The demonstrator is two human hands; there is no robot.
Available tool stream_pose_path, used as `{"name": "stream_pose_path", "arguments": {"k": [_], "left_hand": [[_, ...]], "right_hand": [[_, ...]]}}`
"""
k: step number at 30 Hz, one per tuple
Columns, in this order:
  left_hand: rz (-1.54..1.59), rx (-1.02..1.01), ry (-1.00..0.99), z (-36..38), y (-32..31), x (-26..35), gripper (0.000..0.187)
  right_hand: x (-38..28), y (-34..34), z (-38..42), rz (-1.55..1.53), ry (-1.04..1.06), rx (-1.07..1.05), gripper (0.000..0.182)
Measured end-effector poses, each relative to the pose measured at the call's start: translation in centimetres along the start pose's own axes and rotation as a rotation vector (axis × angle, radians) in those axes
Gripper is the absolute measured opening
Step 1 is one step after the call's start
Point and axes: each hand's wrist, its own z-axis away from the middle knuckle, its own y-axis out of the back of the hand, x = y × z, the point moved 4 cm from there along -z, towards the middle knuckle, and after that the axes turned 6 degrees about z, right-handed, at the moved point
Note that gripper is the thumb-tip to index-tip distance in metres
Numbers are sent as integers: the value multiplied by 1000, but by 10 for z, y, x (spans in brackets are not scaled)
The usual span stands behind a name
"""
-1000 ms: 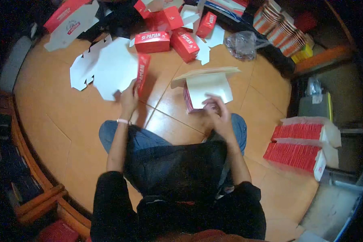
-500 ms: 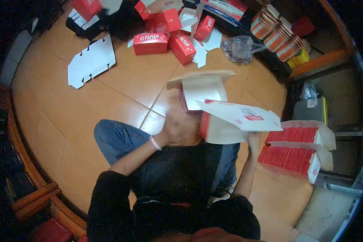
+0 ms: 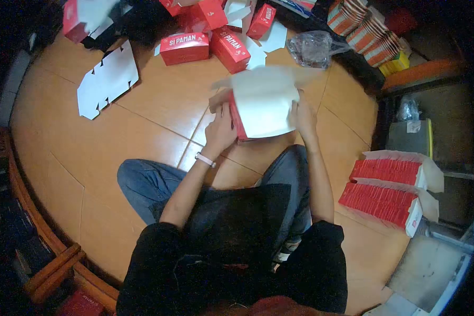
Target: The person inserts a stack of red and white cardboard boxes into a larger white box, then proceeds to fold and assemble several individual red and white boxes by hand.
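A stack of red and white cartons [image 3: 263,108] stands on the tiled floor in front of my crossed legs, its top sheet showing a plain white inside. At its left side my left hand [image 3: 221,129], with a pale band on the wrist, presses its curled fingers against the red edge. My right hand [image 3: 304,118] grips the right edge of the stack, thumb near the white top. Flaps stick out blurred at the far side.
Folded red boxes [image 3: 184,48] lie beyond the stack, with a flat white cut-out sheet [image 3: 108,79] to their left and a clear plastic bag [image 3: 310,49] to their right. Two rows of packed red cartons [image 3: 384,197] sit at the right. A blurred red box [image 3: 75,21] is at the upper left.
The carton that was in my right hand at the right is now on the stack. Both hands have moved forward to the stack's sides. The blurred red box at the upper left has shifted left.
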Motion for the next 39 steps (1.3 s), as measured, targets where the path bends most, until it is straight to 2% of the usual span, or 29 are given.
{"name": "stream_pose_path", "arguments": {"k": [2, 3, 4, 6, 7, 8, 9, 10, 11, 13, 15, 17, 18, 19, 23, 25, 26, 28, 29, 32, 34, 35, 36, 37, 39], "left_hand": [[132, -7, -76, -2, 1, -5, 53], [273, -24, -113, -3, -1, -10, 55], [277, -22, -115, -4, -7, -14, 55], [605, 175, -95, 0, -7, -16, 54], [607, 178, -91, 0, -7, -11, 54], [464, 215, -98, 0, -7, -6, 54], [320, 250, -104, 1, -3, 0, 54], [322, 256, -103, 1, -2, 4, 54], [297, 219, -68, -2, -1, 6, 54], [279, 184, -46, -3, -5, 6, 58], [271, 111, -23, -6, -3, 5, 62], [269, 52, -12, -7, -1, 2, 67], [265, -52, -58, -6, -4, -2, 71], [260, -152, -102, -7, -7, -4, 76], [233, -178, -189, -13, -11, -10, 82], [40, -155, -17, -11, 5, 1, 72], [43, -152, -17, -14, 12, 5, 72], [33, -199, 94, -26, 19, -1, 52], [39, -2, -68, -32, 13, -11, 39], [196, 30, -60, -30, 20, -7, 38], [133, -55, -17, -23, 13, -6, 41], [364, 7, -8, -12, 8, 0, 45], [592, 70, 4, -2, 3, 6, 52], [587, 68, 9, 5, -3, 11, 52], [296, 221, -258, 15, -9, 29, 62]], "right_hand": [[2, -3, -1, 61, -54, -18, 41], [5, -4, -1, 136, -17, 42, 41], [6, -5, -2, 212, 20, 102, 41], [8, -11, -5, 243, 17, 121, 41], [7, -12, -5, 268, 12, 137, 41], [7, -14, -4, 272, 18, 133, 41], [1, -7, 2, 321, 33, 260, 44], [-8, 1, 10, 367, 48, 391, 48], [-19, 3, 16, 366, 56, 397, 48], [-62, 12, 49, 98, 336, 596, 52], [-96, -2, 69, -45, 327, 203, 55], [-103, -20, 69, 19, 356, 137, 58], [-104, -30, 68, 83, 395, 67, 61], [-107, -31, 68, 113, 468, 190, 61], [-102, -48, 70, 146, 521, 141, 64], [-98, -50, 71, 117, 517, 136, 63], [-98, -50, 74, 120, 520, 137, 63], [-95, -50, 78, 115, 426, -40, 59], [-93, -47, 78, 122, 422, -41, 59], [-82, -41, 70, 18, 514, -117, 53], [-62, -12, 55, -149, 647, 302, 51], [-42, 2, 52, -78, 383, 474, 52], [-18, 2, 36, -121, 173, 489, 47], [-2, 3, 22, -66, 236, 488, 46], [15, 0, 12, -14, 298, 486, 45]]}}
